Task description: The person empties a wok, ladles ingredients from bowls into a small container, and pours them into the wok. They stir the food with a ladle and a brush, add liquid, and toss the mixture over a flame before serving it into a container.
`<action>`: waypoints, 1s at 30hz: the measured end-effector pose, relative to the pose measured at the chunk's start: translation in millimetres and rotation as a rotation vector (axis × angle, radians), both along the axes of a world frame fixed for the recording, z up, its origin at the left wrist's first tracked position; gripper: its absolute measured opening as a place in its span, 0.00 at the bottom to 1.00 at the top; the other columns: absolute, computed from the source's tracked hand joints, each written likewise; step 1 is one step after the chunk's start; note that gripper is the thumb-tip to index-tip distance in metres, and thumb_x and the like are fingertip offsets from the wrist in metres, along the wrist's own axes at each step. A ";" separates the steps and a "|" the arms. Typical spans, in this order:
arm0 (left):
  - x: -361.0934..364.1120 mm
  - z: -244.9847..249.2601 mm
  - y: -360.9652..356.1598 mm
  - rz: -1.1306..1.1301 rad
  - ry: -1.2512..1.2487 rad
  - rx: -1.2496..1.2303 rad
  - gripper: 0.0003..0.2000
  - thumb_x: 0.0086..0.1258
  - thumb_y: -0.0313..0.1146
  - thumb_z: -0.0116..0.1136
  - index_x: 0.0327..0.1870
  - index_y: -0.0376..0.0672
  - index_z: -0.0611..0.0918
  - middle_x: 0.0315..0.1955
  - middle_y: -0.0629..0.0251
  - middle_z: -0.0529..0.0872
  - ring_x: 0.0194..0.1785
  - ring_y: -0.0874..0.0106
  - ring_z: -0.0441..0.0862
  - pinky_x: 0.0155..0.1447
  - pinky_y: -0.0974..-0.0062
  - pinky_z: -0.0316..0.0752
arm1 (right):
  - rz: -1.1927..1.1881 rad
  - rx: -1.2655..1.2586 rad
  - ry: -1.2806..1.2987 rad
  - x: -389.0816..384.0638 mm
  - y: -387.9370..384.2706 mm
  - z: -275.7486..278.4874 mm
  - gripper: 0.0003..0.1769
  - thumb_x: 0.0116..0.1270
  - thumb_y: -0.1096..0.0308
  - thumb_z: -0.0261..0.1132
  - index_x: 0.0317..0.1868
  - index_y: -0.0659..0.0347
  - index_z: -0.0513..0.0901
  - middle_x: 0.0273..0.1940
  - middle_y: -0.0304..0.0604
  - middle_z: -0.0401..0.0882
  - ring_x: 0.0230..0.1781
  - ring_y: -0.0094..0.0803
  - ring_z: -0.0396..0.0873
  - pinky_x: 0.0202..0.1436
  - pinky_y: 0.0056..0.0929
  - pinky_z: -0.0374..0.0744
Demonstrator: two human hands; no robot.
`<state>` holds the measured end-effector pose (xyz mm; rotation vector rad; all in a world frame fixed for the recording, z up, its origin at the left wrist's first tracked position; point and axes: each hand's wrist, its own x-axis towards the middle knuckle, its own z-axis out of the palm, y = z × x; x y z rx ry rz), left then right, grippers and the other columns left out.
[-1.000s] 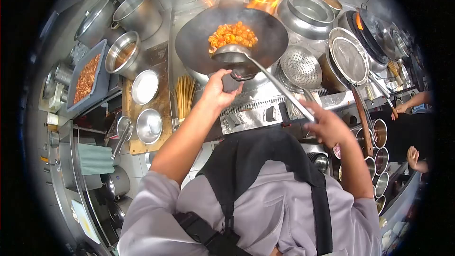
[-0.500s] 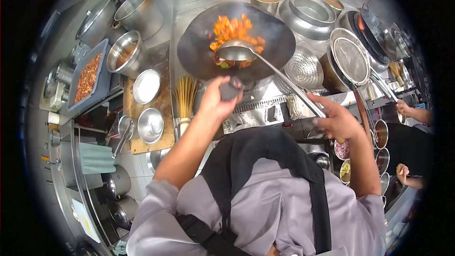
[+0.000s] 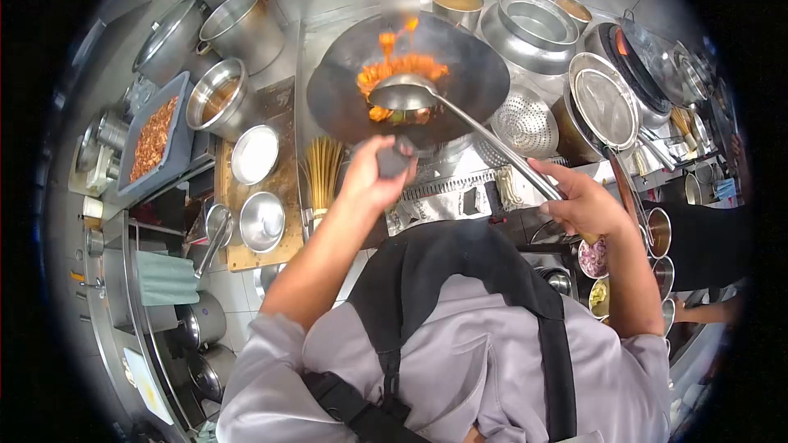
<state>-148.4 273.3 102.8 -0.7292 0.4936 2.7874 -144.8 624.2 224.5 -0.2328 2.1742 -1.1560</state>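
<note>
A dark wok (image 3: 472, 90) stands tilted at the stove, with orange pieces of food (image 3: 402, 66) in it, some tossed up off the surface. At its near rim my left hand (image 3: 373, 176) is closed on the wok's edge, around a blurred dark grey grip (image 3: 395, 158) that may be a folded cloth. My right hand (image 3: 587, 205) is wrapped around the long handle of a metal ladle (image 3: 492, 135). The ladle's bowl rests over the food, round side up, and hides part of it.
Right of the wok sit a perforated strainer (image 3: 525, 121), a mesh skimmer (image 3: 605, 102) and a metal pot (image 3: 538, 20). At left are a bamboo brush (image 3: 324, 168), steel bowls (image 3: 262, 221) and a grey tub of brown food (image 3: 182, 135). A co-worker's arm (image 3: 706, 312) shows at far right.
Food in the wok has shifted, with some pieces now flung up toward the far side. The wok and ladle have moved slightly left. The co-worker at right has changed position.
</note>
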 end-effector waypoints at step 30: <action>-11.6 16.9 -17.3 0.050 -0.028 -0.051 0.09 0.68 0.29 0.58 0.42 0.35 0.73 0.39 0.53 0.77 0.42 0.57 0.77 0.41 0.64 0.84 | -0.348 -0.334 0.012 0.7 -51.5 -6.4 0.30 0.66 0.74 0.60 0.69 0.65 0.66 0.24 0.35 0.72 0.17 0.23 0.71 0.18 0.25 0.71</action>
